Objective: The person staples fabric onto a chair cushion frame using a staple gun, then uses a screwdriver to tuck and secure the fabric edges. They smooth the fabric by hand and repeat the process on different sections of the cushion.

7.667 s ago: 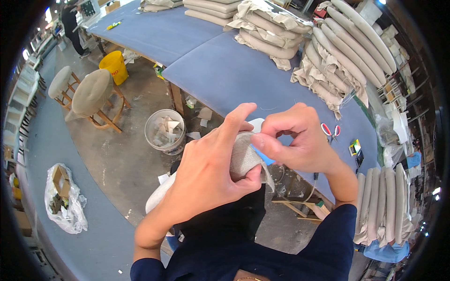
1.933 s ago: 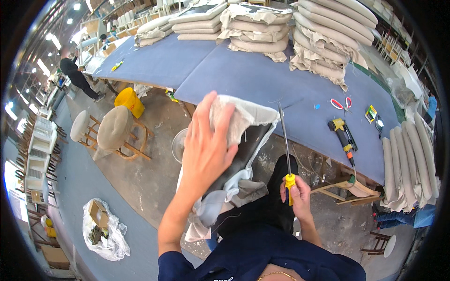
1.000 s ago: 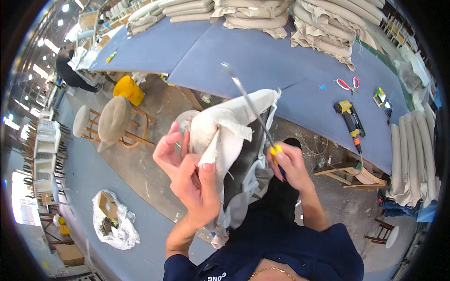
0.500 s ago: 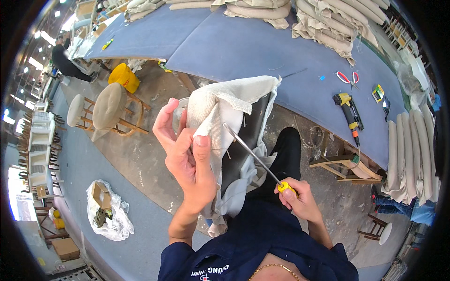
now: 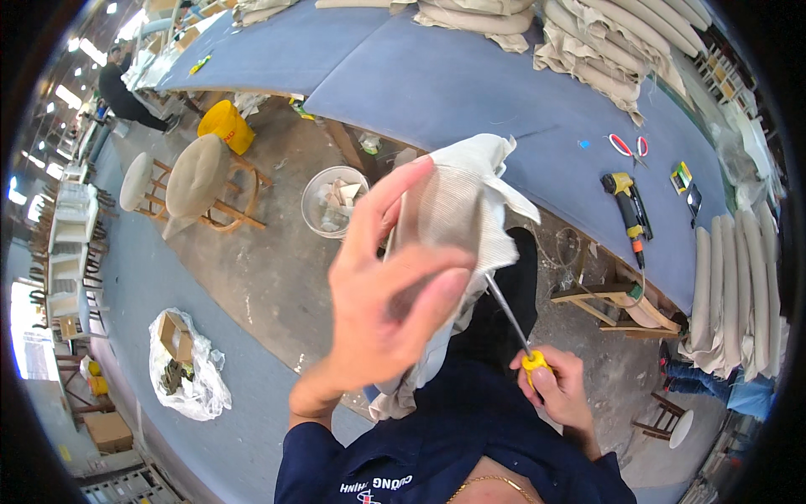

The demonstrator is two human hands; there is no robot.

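Note:
A padded piece covered in beige fabric (image 5: 441, 210) stands tilted above my lap, with loose flaps of cloth along its top and right edge. My left hand (image 5: 382, 286) curls around its near left side, the index finger laid on the cover and the thumb close to another finger; motion blurs them a little. In my right hand (image 5: 554, 382) is a screwdriver (image 5: 510, 312), gripped by its yellow handle. Its metal shaft slants up to the lower right edge of the fabric, where the tip is hidden.
Ahead stretches a blue-grey worktable (image 5: 437, 84) with stacked beige cushions (image 5: 592, 59), scissors (image 5: 628, 148) and a yellow-black air stapler (image 5: 625, 210). A white bucket of scraps (image 5: 334, 202) stands beyond my left hand. Round stools (image 5: 197, 178) and a plastic bag (image 5: 189, 370) are at left.
The padded piece has turned and shifted right. My left hand has moved right with it, uncovering the bucket. The screwdriver has gone slightly right and down, its tip now behind the fabric.

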